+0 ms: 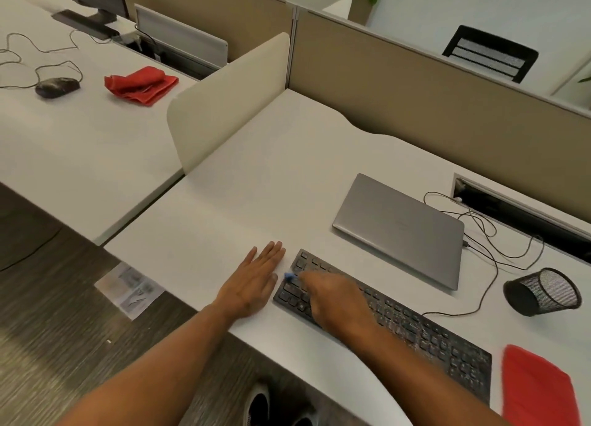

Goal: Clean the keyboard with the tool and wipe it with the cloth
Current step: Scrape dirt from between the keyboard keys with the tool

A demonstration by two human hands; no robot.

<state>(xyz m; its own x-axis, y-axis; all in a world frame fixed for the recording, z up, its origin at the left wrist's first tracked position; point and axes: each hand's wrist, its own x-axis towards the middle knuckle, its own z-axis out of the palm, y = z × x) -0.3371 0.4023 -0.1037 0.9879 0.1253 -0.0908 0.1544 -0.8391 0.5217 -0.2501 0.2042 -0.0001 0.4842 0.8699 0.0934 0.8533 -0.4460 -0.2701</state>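
My right hand pinches the little blue tool over the keyboard's left end — my left hand lies flat beside it. The red cloth waits right of the keyboard.

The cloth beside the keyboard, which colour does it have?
Red. The cloth lies past the keyboard's right end, in the head view.

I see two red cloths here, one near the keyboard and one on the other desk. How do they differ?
The near red cloth lies spread fairly flat just beyond the keyboard's right end; the far red cloth lies bunched and folded on the neighbouring desk, near a mouse. The near one is partly cut off by the picture's edge; the far one shows whole. Both are red, and no hand touches either.
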